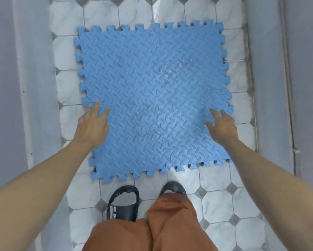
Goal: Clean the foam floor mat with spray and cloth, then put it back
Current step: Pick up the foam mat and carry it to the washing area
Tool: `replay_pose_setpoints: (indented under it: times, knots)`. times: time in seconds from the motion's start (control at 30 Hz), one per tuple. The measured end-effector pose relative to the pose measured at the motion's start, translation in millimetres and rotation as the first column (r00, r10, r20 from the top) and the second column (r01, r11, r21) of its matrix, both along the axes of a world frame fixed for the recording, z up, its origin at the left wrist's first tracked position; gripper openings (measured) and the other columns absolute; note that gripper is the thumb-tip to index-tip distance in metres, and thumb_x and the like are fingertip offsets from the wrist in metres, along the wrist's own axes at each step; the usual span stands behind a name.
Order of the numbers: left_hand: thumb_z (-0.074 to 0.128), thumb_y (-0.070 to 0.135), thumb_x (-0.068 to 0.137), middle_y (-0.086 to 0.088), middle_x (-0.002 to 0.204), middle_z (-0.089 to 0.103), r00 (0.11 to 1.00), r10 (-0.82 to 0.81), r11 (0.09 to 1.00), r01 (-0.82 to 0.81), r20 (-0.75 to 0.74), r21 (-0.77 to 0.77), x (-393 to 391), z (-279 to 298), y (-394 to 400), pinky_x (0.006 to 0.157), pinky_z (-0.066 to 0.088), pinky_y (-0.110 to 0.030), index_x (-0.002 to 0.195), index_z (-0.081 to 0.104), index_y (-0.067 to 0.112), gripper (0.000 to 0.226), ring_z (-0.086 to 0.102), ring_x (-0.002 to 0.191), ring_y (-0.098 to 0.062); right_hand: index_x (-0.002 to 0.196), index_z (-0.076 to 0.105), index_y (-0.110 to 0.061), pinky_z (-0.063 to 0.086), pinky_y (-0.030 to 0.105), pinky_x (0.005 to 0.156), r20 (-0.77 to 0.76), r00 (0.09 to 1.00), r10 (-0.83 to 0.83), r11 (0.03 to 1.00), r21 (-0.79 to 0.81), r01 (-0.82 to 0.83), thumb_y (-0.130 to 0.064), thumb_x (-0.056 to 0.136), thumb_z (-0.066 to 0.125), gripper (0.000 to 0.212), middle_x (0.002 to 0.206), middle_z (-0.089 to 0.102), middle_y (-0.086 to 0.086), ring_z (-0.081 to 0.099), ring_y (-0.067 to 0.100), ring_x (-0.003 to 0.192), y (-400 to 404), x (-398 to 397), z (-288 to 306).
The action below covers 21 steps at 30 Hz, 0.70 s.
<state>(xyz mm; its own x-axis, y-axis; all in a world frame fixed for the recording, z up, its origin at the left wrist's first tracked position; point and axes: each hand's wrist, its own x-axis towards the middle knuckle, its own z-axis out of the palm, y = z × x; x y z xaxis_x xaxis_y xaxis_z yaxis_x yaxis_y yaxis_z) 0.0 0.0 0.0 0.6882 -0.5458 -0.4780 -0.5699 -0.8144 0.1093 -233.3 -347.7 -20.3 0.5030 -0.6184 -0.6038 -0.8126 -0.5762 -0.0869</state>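
Observation:
A blue foam floor mat, made of interlocking puzzle-edged squares with a ridged pattern, lies flat on the tiled floor. Faint wet-looking streaks show near its middle and right. My left hand rests at the mat's left edge, fingers spread, palm down. My right hand rests on the mat near its right edge, fingers spread too. Neither hand holds anything. No spray bottle or cloth is in view.
The floor is white marble-look tile with small grey diamonds. Grey walls close in on the left and right, making a narrow passage. My feet in black slides and orange trousers stand just below the mat's near edge.

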Motion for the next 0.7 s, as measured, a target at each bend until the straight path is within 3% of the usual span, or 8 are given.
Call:
replay_pose_setpoints:
  times: [0.17, 0.3, 0.37, 0.43, 0.5, 0.57, 0.7]
  knots:
    - [0.050, 0.035, 0.095, -0.019, 0.160, 0.006, 0.998, 0.047, 0.995, -0.050, 0.034, 0.085, 0, -50, 10, 0.103, 0.035, -0.058, 0.151, 0.026, 0.019, 0.064, 0.016, 0.144, -0.041, 0.154, 0.006, -0.038, 0.024, 0.061, 0.114, -0.065, 0.996, -0.063, 0.998, 0.020, 0.065, -0.049, 0.098, 0.043, 0.068, 0.165, -0.002, 0.003, 0.008, 0.034, 0.149, -24, -8, -42]
    - [0.054, 0.043, 0.091, -0.021, 0.159, 0.004, 0.990, 0.131, 0.991, -0.132, 0.051, 0.025, -6, -73, 14, 0.095, 0.040, -0.065, 0.152, 0.024, 0.022, 0.071, 0.019, 0.139, -0.047, 0.152, 0.005, -0.044, 0.020, 0.066, 0.112, 0.036, 0.994, -0.100, 0.995, 0.022, 0.100, -0.059, 0.091, 0.050, 0.077, 0.164, -0.007, 0.002, 0.005, 0.036, 0.149, -33, -14, -58]
    - [0.054, 0.049, 0.089, -0.021, 0.159, -0.002, 0.966, 0.257, 0.967, -0.256, 0.032, -0.010, -11, -77, 16, 0.099, 0.037, -0.065, 0.154, 0.013, 0.025, 0.081, 0.018, 0.139, -0.049, 0.150, 0.003, -0.050, 0.019, 0.067, 0.112, 0.040, 0.975, -0.221, 0.975, 0.047, 0.219, -0.068, 0.082, 0.057, 0.089, 0.164, -0.011, 0.006, 0.000, 0.040, 0.149, -36, -18, -61]
    - [0.057, 0.055, 0.085, -0.025, 0.157, -0.004, 0.888, 0.459, 0.887, -0.460, -0.021, -0.035, -18, -76, 15, 0.106, 0.032, -0.060, 0.154, 0.001, 0.024, 0.094, 0.021, 0.137, -0.051, 0.145, -0.004, -0.059, 0.024, 0.066, 0.111, 0.032, 0.941, -0.337, 0.939, 0.086, 0.333, -0.083, 0.066, 0.059, 0.104, 0.163, -0.005, 0.008, 0.007, 0.043, 0.148, -38, -23, -61]
    - [0.059, 0.057, 0.083, -0.032, 0.151, 0.012, 0.814, 0.579, 0.813, -0.581, -0.053, -0.046, -24, -74, 13, 0.103, 0.035, -0.056, 0.153, -0.002, 0.020, 0.101, 0.035, 0.128, -0.053, 0.142, -0.005, -0.062, 0.035, 0.063, 0.106, 0.060, 0.928, -0.367, 0.928, 0.095, 0.360, -0.090, 0.056, 0.056, 0.109, 0.158, 0.011, 0.008, 0.024, 0.043, 0.142, -39, -25, -63]
    - [0.061, 0.060, 0.080, -0.035, 0.138, 0.030, 0.769, 0.635, 0.768, -0.639, -0.074, -0.048, -28, -72, 12, 0.102, 0.036, -0.054, 0.154, -0.001, 0.019, 0.104, 0.041, 0.120, -0.051, 0.148, -0.001, -0.052, 0.041, 0.055, 0.102, 0.061, 0.938, -0.340, 0.939, 0.081, 0.335, -0.080, 0.068, 0.060, 0.105, 0.152, 0.023, 0.011, 0.035, 0.043, 0.133, -38, -23, -61]
    - [0.075, 0.065, 0.062, -0.030, 0.137, 0.034, 0.623, 0.777, 0.626, -0.780, -0.084, 0.008, -15, -64, 9, 0.104, 0.033, -0.056, 0.153, 0.003, 0.023, 0.124, 0.036, 0.127, -0.047, 0.152, 0.011, -0.045, 0.044, 0.048, 0.094, 0.067, 0.934, -0.351, 0.936, 0.031, 0.349, -0.071, 0.071, 0.067, 0.101, 0.141, 0.032, 0.012, 0.040, 0.042, 0.123, -42, -19, -52]
